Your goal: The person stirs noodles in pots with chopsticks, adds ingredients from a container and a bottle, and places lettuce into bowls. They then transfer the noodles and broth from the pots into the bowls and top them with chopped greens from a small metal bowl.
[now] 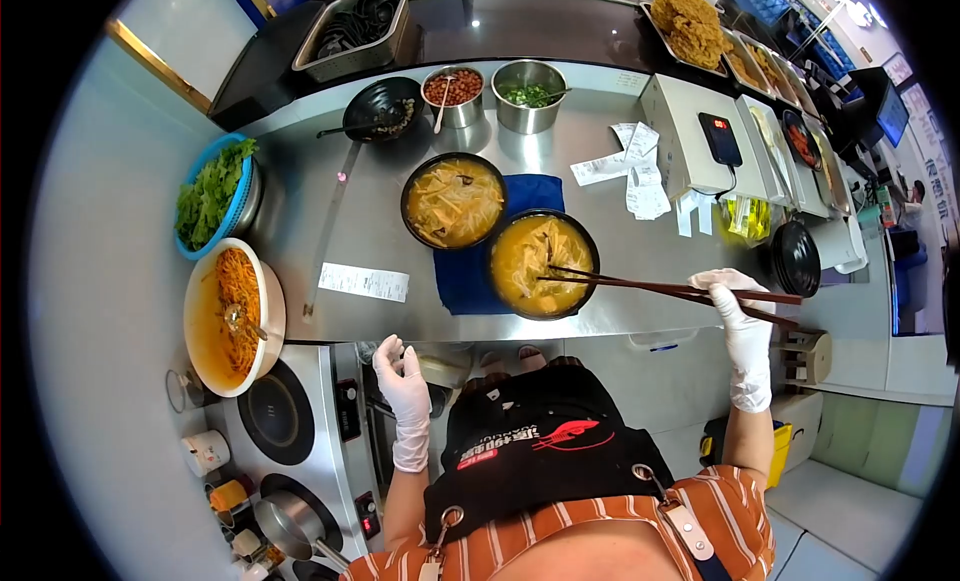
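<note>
My right hand (745, 326), in a white glove, grips a pair of long dark chopsticks (655, 285). Their tips dip into the noodle soup (530, 286) in the nearer black bowl (597, 261). Another black bowl (405, 211) of noodle soup stands just behind it to the left. A folded blue cloth (465, 289) lies beneath both bowls, on the steel counter (390, 231). My left hand (402, 396), gloved too, hovers in front of the counter edge with its fingers loosely apart and nothing in them.
Steel pots of peanuts (462, 87) and chopped green onion (518, 95) line the back, beside a black bowl (380, 128). Receipts (364, 282) lie on the counter. Leafy greens (213, 194) and a bowl of orange shreds (238, 306) stand left. Black bowls (795, 261) are stacked right.
</note>
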The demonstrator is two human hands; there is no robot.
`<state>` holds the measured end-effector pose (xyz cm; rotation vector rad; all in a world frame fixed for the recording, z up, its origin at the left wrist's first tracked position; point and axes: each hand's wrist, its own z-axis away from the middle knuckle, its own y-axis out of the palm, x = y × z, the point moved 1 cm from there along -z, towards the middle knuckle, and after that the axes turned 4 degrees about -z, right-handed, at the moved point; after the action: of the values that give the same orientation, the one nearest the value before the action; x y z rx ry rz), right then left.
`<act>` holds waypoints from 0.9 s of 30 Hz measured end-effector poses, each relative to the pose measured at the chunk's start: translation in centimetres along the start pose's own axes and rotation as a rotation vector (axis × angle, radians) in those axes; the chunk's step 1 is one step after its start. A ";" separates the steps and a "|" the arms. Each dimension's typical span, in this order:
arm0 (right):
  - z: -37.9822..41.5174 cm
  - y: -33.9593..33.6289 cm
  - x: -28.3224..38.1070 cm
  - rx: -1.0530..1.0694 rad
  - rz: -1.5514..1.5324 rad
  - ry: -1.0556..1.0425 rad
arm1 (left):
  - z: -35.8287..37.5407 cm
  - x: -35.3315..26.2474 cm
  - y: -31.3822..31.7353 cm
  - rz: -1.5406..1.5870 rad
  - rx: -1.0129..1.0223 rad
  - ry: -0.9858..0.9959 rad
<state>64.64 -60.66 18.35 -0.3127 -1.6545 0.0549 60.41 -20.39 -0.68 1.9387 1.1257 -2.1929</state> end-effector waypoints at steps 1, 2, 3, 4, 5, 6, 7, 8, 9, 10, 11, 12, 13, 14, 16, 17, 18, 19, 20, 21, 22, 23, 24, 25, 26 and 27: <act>-0.1 0.3 -0.4 0.007 -0.025 0.019 | 0.1 -0.3 0.1 0.004 0.010 -0.008; -0.1 0.5 -0.7 0.003 -0.027 0.019 | 0.2 -0.4 0.2 0.002 0.012 -0.005; -0.2 0.7 -1.0 0.007 -0.037 0.023 | 0.3 -0.2 0.3 0.000 0.016 -0.010; -0.3 0.9 -1.3 0.013 -0.046 0.026 | 0.4 0.0 0.4 -0.002 0.018 -0.015; -0.4 1.0 -1.6 0.011 -0.042 0.027 | 0.6 0.1 0.4 -0.003 0.017 -0.014; -0.5 1.1 -1.8 0.012 -0.044 0.027 | 0.8 0.3 0.5 -0.014 0.015 -0.019; -0.6 1.2 -1.9 0.011 -0.052 0.021 | 0.9 0.5 0.4 -0.026 0.012 -0.024; -0.7 1.4 -2.1 0.010 -0.060 0.016 | 1.1 0.8 0.4 -0.028 0.009 -0.024; -0.8 1.6 -2.2 0.013 -0.062 0.015 | 1.2 1.1 0.4 -0.025 0.005 -0.025; -0.9 1.7 -2.4 0.016 -0.068 0.004 | 1.3 1.3 0.3 -0.024 0.002 -0.025; -1.0 1.9 -2.5 0.019 -0.072 -0.008 | 1.5 1.4 0.2 -0.025 0.000 -0.026; -1.1 2.1 -2.6 0.021 -0.073 -0.009 | 1.6 1.6 0.1 -0.026 -0.002 -0.029; -1.2 2.3 -2.6 0.020 -0.097 -0.013 | 1.6 1.7 0.1 -0.026 -0.005 -0.032; -1.3 2.4 -2.7 0.018 -0.120 -0.018 | 1.7 1.7 0.0 -0.027 -0.007 -0.033; -1.5 2.6 -3.1 0.018 -0.097 -0.035 | 1.8 1.8 0.0 -0.018 -0.012 -0.043; -1.6 2.7 -3.2 0.016 -0.072 -0.051 | 1.8 1.7 0.0 -0.018 -0.011 -0.043; -1.7 2.6 -3.2 0.016 -0.072 -0.050 | 1.8 1.6 0.0 -0.017 -0.010 -0.049; -1.8 2.5 -3.1 0.016 -0.069 -0.057 | 1.8 1.5 0.1 -0.015 -0.008 -0.055; -1.8 2.5 -3.1 0.016 -0.067 -0.064 | 1.7 1.6 0.2 -0.015 -0.007 -0.056; -1.6 2.4 -2.4 0.004 -0.042 -0.075 | 1.6 1.8 0.3 -0.014 -0.004 -0.054; -1.4 2.2 -1.6 0.007 -0.042 -0.074 | 1.6 1.8 0.3 -0.014 -0.001 -0.053; -1.1 1.9 -0.7 -0.002 0.004 -0.095 | 1.6 1.7 0.3 -0.014 -0.003 -0.055; -0.8 1.5 0.1 -0.011 0.050 -0.117 | 1.6 1.5 0.3 -0.015 -0.004 -0.050; -0.5 1.0 0.6 -0.016 0.047 -0.100 | 1.7 1.4 0.3 -0.015 -0.004 -0.045; -0.2 0.7 0.9 -0.014 0.038 -0.095 | 1.7 1.4 0.4 -0.015 -0.004 -0.046; 0.2 0.5 1.3 -0.006 0.036 -0.082 | 1.7 1.4 0.5 -0.010 -0.003 -0.053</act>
<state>64.48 -59.82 19.44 -0.3483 -1.7305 0.0909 58.78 -20.98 -2.18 1.8665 1.1330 -2.2321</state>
